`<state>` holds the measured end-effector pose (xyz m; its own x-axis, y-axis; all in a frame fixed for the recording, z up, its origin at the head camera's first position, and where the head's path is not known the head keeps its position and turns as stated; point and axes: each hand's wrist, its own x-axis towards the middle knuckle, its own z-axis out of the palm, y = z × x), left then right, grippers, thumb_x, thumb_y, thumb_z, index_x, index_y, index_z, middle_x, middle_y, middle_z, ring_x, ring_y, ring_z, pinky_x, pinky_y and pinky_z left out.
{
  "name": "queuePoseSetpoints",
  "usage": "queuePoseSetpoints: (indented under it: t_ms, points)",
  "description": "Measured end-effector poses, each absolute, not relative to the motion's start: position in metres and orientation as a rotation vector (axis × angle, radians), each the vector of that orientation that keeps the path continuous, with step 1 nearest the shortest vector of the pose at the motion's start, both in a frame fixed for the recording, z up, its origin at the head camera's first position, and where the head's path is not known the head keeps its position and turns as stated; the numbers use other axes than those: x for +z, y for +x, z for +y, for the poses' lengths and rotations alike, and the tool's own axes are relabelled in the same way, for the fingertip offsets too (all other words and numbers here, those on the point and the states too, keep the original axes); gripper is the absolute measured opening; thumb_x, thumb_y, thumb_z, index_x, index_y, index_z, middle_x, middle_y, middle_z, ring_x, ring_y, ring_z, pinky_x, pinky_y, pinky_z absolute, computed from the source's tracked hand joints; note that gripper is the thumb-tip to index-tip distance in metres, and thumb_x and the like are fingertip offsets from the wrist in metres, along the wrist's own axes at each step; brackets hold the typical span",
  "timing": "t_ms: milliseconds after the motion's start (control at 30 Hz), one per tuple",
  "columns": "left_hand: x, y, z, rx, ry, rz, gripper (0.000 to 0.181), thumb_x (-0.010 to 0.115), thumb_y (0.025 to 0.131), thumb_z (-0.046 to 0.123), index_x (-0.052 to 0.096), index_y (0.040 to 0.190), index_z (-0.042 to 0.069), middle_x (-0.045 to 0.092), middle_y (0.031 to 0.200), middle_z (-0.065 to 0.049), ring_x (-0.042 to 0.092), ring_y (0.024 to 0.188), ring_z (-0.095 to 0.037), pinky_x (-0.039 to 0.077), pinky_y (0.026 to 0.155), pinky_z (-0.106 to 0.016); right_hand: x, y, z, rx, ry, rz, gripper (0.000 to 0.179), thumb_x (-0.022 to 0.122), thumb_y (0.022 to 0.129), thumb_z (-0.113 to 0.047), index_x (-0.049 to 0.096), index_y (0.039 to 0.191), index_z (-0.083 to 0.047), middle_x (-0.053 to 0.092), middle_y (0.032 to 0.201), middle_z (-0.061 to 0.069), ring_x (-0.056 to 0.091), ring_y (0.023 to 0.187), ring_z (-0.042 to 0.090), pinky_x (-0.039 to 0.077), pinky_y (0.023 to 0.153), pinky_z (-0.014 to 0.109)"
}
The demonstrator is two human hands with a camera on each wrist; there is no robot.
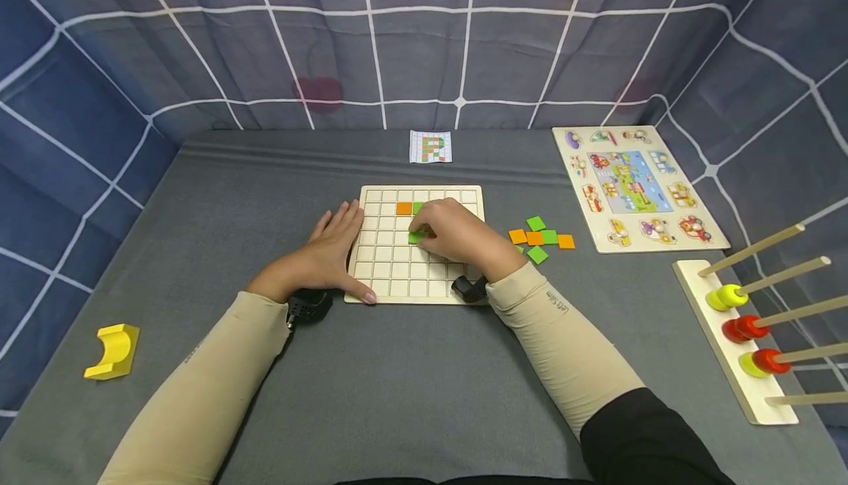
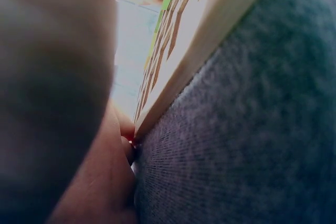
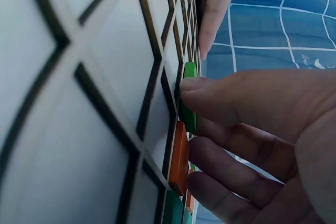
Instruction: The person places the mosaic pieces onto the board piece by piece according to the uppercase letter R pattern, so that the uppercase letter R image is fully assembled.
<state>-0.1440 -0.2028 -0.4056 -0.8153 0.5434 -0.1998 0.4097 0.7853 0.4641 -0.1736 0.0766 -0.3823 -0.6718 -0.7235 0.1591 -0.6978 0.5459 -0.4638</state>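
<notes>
A pale wooden grid board (image 1: 391, 270) lies on the grey cloth in the head view. My left hand (image 1: 324, 253) rests along its left edge, fingers spread, with the thumb at the lower left corner. Over the upper middle of the board, my right hand (image 1: 457, 231) pinches a green square tile (image 1: 414, 238). In the right wrist view, the thumb lies across this green tile (image 3: 189, 121), beside an orange tile (image 3: 179, 158) set in the grid. Another orange tile (image 1: 404, 208) and a green one (image 1: 417, 207) sit near the board's top, partly covered by the right hand.
Loose green and orange tiles (image 1: 534, 238) lie right of the board. Behind it is a pattern card (image 1: 430, 147). A picture puzzle board (image 1: 623, 235) and a peg stand (image 1: 718, 330) with red and yellow beads occupy the right side. A yellow arch block (image 1: 119, 352) is at far left.
</notes>
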Motion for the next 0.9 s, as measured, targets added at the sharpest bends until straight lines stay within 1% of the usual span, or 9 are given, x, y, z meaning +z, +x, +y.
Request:
queuePoseSetpoints:
  t_ms: [200,333,500,700,900]
  points:
    - [-0.4055,-0.1441,-0.2025,0.581,0.723,2.656,0.163,0.092,0.061,0.073,-0.006,0.165,-0.004,-0.016,0.171,-0.021,-0.017,0.157,-0.033,-0.015,0.121,-0.049,-0.383,-0.1731,0.079,-0.776,-1.239,2.75,0.019,0.077,0.086,0.006,0.082,0.101,-0.003,0.073,0.097,0.006,0.061,0.085,0.019,0.051,0.083,0.034]
    - [-0.4052,-0.1432,-0.2029,0.6,0.732,2.654,0.162,0.093,0.062,0.072,-0.005,0.164,-0.006,-0.015,0.171,-0.023,-0.016,0.157,-0.036,-0.014,0.121,-0.052,-0.3835,-0.1729,0.0801,-0.784,-1.23,2.745,0.02,0.078,0.086,0.005,0.082,0.105,-0.002,0.074,0.099,0.007,0.062,0.085,0.019,0.052,0.084,0.034]
    - [-0.4055,-0.1427,-0.204,0.608,0.731,2.654,0.161,0.092,0.062,0.072,-0.005,0.164,-0.006,-0.015,0.171,-0.023,-0.016,0.157,-0.036,-0.014,0.121,-0.051,-0.3834,-0.1725,0.0794,-0.781,-1.234,2.732,0.018,0.078,0.087,0.004,0.083,0.104,-0.002,0.076,0.101,0.008,0.064,0.088,0.019,0.053,0.085,0.033]
    - [-0.4057,-0.1429,-0.2042,0.617,0.745,2.66,0.162,0.092,0.061,0.073,-0.004,0.165,-0.007,-0.014,0.171,-0.024,-0.015,0.157,-0.036,-0.014,0.121,-0.051,-0.381,-0.171,0.0794,-0.756,-1.209,2.741,0.018,0.079,0.088,0.003,0.083,0.104,-0.003,0.076,0.102,0.007,0.065,0.09,0.019,0.053,0.087,0.033]
    - [-0.4056,-0.1439,-0.2042,0.582,0.732,2.653,0.164,0.092,0.059,0.075,-0.006,0.165,-0.004,-0.015,0.171,-0.021,-0.017,0.157,-0.033,-0.015,0.121,-0.05,-0.3818,-0.1712,0.0795,-0.771,-1.22,2.745,0.018,0.078,0.088,0.003,0.083,0.104,-0.003,0.076,0.102,0.007,0.065,0.091,0.019,0.052,0.089,0.034]
